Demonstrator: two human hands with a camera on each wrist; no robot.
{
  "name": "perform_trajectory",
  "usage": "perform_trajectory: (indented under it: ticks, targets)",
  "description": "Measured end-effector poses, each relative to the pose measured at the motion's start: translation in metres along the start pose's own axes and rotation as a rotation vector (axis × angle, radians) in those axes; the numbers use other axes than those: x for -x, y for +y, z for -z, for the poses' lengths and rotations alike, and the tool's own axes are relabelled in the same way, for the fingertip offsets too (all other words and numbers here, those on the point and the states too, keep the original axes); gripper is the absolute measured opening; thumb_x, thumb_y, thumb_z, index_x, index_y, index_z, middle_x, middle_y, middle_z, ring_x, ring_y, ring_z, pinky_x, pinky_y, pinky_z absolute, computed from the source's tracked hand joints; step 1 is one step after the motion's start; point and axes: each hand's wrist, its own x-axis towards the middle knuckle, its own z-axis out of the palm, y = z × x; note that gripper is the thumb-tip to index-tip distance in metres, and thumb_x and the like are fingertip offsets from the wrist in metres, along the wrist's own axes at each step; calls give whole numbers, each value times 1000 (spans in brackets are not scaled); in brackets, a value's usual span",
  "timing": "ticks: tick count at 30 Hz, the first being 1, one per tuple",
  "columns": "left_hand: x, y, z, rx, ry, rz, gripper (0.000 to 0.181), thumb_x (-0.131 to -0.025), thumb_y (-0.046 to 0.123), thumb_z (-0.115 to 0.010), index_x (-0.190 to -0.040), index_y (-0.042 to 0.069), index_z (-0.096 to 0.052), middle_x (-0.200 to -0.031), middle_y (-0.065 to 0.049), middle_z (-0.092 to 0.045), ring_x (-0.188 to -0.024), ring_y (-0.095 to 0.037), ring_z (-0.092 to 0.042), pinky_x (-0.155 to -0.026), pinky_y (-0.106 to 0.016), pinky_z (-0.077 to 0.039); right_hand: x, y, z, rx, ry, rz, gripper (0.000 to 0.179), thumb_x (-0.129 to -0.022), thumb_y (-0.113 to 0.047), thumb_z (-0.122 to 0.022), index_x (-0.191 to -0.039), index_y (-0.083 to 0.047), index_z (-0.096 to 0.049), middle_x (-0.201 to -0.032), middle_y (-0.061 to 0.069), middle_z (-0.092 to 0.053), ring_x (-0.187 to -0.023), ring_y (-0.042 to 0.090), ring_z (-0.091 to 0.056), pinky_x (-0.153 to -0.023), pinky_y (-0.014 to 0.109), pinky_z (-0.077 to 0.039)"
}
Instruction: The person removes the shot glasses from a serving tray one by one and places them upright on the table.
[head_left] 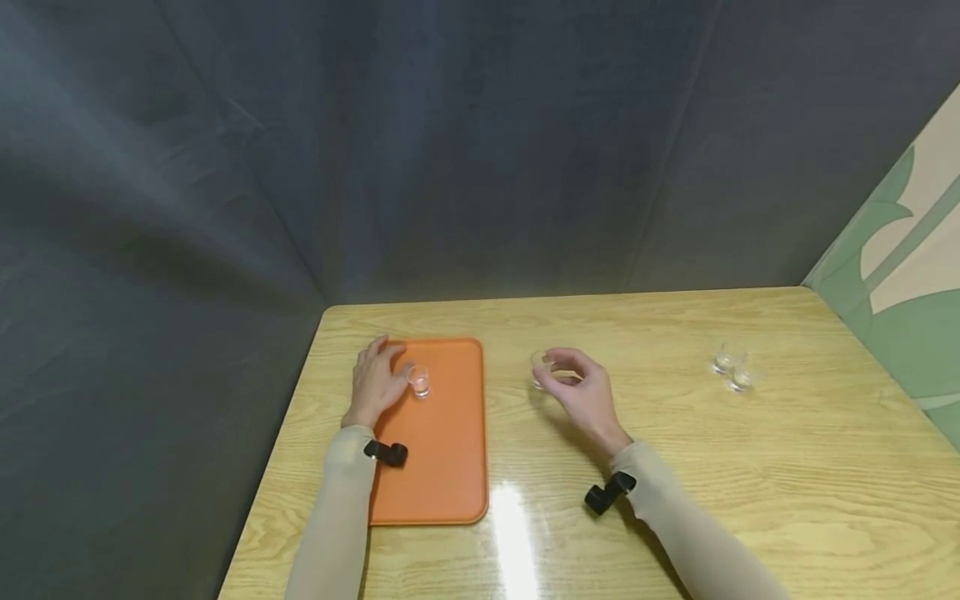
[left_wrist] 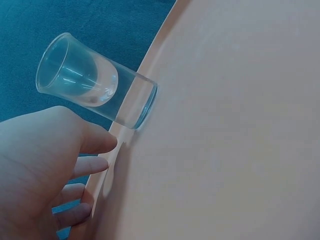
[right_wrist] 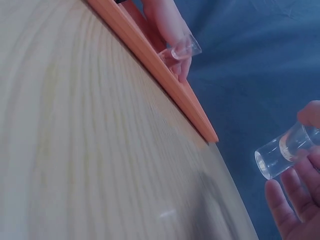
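Note:
On the orange tray stands a small clear shot glass, upright, near the tray's far half. My left hand is just left of it, its fingers loosely bent at the tray's left rim. In the left wrist view the thumb lies close beside the glass, and nothing is gripped. To the right of the tray, my right hand pinches a second shot glass between thumb and fingers. The right wrist view shows that held glass raised off the table, its thick base free.
Two more clear glasses stand close together on the wooden table to the right. A dark curtain hangs behind and left of the table. A patterned green wall panel borders the right side.

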Motion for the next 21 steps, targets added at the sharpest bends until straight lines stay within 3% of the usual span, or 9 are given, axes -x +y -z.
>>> perform_trajectory:
  ticks: [15, 21]
  targets:
    - [-1, 0, -2, -2, 7, -8, 48, -105, 31, -62, -145, 5, -64, -169, -21, -36, -155, -46, -32, -126, -65, -26, 21, 7, 56, 91, 90, -34, 36, -96, -18, -80, -123, 2, -69, -121, 15, -72, -100, -5, -68, -84, 13, -59]
    - [-1, -1, -2, -4, 4, 6, 48, -105, 31, -62, -146, 6, -64, -170, -20, -35, -156, -45, -31, -126, -63, -25, 25, 9, 81, 124, 148, -25, 36, -97, -17, -79, -124, 4, -69, -114, -4, -72, -100, -8, -67, -86, 10, -57]
